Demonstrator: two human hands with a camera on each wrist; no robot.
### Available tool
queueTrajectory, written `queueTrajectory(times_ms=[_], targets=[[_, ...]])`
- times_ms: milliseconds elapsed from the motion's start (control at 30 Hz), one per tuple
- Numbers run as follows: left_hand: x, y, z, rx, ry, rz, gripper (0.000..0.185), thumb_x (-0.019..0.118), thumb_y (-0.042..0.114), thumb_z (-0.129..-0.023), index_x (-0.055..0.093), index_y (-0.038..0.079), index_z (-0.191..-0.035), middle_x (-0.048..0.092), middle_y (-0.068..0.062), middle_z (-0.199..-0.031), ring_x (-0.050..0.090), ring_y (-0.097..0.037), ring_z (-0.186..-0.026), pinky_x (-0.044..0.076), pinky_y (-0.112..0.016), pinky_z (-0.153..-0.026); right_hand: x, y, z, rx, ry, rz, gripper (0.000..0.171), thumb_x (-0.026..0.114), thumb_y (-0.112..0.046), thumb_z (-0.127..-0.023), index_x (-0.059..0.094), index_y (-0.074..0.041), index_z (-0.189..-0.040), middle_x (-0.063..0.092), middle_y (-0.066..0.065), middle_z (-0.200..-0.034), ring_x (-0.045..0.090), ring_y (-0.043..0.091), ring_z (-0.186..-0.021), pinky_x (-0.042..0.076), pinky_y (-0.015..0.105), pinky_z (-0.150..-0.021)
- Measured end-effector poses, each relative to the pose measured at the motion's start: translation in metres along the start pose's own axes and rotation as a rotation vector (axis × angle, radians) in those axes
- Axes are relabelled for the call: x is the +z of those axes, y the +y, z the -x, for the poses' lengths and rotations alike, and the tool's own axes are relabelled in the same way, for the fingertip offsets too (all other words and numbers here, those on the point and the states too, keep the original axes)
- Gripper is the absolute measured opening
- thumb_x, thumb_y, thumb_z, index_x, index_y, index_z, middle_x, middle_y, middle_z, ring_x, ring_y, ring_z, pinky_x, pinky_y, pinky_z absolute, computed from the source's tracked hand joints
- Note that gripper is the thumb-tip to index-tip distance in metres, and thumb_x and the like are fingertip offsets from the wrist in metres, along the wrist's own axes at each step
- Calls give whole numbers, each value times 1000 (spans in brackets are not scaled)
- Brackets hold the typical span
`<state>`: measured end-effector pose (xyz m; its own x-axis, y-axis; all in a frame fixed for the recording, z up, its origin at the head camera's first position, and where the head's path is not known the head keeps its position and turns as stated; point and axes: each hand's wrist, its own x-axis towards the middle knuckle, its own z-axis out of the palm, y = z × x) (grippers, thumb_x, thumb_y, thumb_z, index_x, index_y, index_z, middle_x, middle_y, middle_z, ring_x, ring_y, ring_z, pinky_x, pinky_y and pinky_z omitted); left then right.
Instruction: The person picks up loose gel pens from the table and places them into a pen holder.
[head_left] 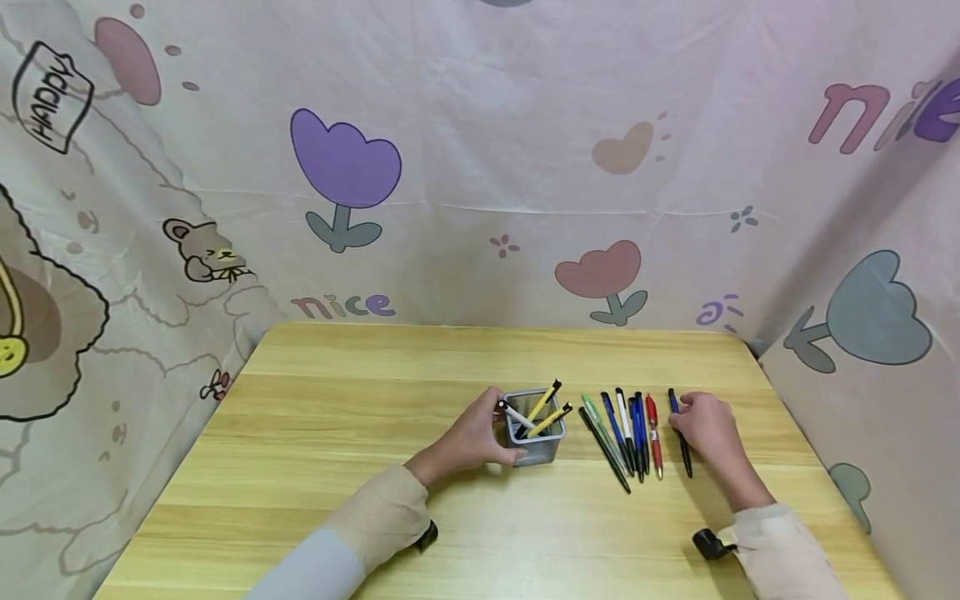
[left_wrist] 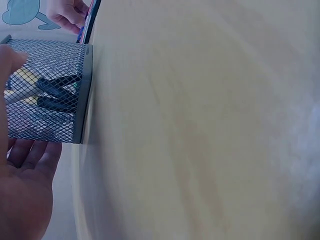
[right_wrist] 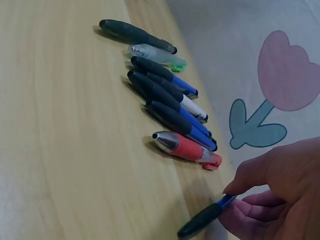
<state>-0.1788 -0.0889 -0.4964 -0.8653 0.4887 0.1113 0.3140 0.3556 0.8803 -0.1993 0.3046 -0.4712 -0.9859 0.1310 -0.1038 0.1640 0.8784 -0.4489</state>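
Note:
A grey mesh pen cup [head_left: 535, 433] [left_wrist: 47, 90] stands near the middle of the wooden table [head_left: 375, 400], with two yellow pens and a white one inside. My left hand [head_left: 480, 437] [left_wrist: 22, 190] curls around the cup's left side. To the right lies a row of several pens [head_left: 622, 429] [right_wrist: 170, 100], black, green, blue, white and red. My right hand [head_left: 705, 425] [right_wrist: 275, 195] pinches the rightmost blue-and-black pen [head_left: 678, 433] [right_wrist: 205, 217], which still lies on the table.
Patterned fabric [head_left: 480, 167] with tulips and a bear walls the table at the back and both sides. The table's right edge [head_left: 810, 450] is close to my right hand.

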Motion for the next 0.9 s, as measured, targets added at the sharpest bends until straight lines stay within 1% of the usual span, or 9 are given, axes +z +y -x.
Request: queueTrajectory(times_ms=[67,133,267,467,533,700,800,833,900], targets=[[0,0,0,-3,2,-3,66,92,17,-73,47,8,-119,58,-9,-124,65,-26,-125,54,-39,-108,-2,-2,1,-1,3,-14,54,68,-14,-92,55,16,-136,70,31,-119,68,48,-105,59,54,-86],[0,0,0,-3,5,-7,66,92,17,-73,46,8,-119,58,-9,-123,65,-26,-126,54,-39,-108,-3,-4,2,-5,9,-34,54,68,-15,-93,55,15,-136,70,31,-119,69,46,-102,61,49,-81],[0,-2,0,4,7,-11,66,92,16,-73,47,8,-120,58,-9,-124,65,-26,-126,53,-38,-109,-7,-10,6,-19,32,-71,51,67,-16,-94,58,13,-135,70,31,-117,71,41,-96,61,45,-74],[1,-3,-1,10,1,-29,66,92,19,-73,46,9,-120,58,-7,-124,65,-26,-126,54,-37,-109,-11,-19,16,-91,123,-94,44,65,-14,-93,64,11,-129,74,27,-109,72,35,-88,59,45,-73],[1,-4,-1,12,0,-28,66,92,19,-73,46,9,-120,58,-8,-124,65,-27,-126,54,-37,-109,-12,-25,20,-120,157,-119,41,65,-14,-93,66,10,-126,75,25,-105,72,33,-85,59,40,-70],[1,-3,-2,7,0,-15,67,92,16,-73,46,8,-120,58,-9,-125,65,-26,-126,53,-36,-109,-19,-47,31,-177,233,-197,33,69,-15,-96,69,8,-120,75,23,-101,73,30,-86,53,20,-64],[1,-4,-2,7,5,-17,67,93,16,-73,47,8,-120,59,-8,-125,65,-24,-125,53,-37,-109,-24,-60,38,-214,261,-237,33,70,-19,-97,69,4,-120,75,20,-103,72,29,-90,50,11,-66],[1,-4,-2,10,7,-21,67,93,16,-73,47,8,-120,59,-8,-124,65,-24,-124,54,-38,-109,-25,-64,41,-226,267,-252,33,70,-20,-97,69,3,-120,75,19,-104,71,27,-91,49,9,-67],[1,-5,-2,14,11,-29,67,93,17,-73,47,9,-120,60,-8,-124,65,-23,-123,54,-38,-108,-27,-71,45,-246,273,-286,33,70,-22,-98,69,2,-121,74,17,-106,69,19,-91,48,5,-70]])
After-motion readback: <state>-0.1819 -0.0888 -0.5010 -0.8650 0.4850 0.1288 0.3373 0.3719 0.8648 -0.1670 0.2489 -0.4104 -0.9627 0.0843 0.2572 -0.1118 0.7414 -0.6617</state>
